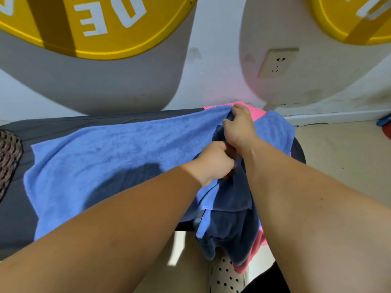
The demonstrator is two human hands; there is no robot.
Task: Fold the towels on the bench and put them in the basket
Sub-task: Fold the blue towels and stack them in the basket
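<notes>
A light blue towel (110, 157) lies spread across the dark grey bench (19, 218). Its right part is bunched and hangs over the front edge. My left hand (213, 161) grips the bunched blue cloth near the middle. My right hand (239, 125) pinches a fold of the same towel farther back, near the wall. A pink towel (258, 114) lies under the blue one; it shows at the back and hangs below at the front. The woven basket (8, 153) shows only partly at the left edge.
The wall behind the bench carries grey and yellow panels (88, 39) and a socket (277, 62). Beige floor (342, 155) lies to the right of the bench. A perforated shoe (226, 275) is below the hanging towels.
</notes>
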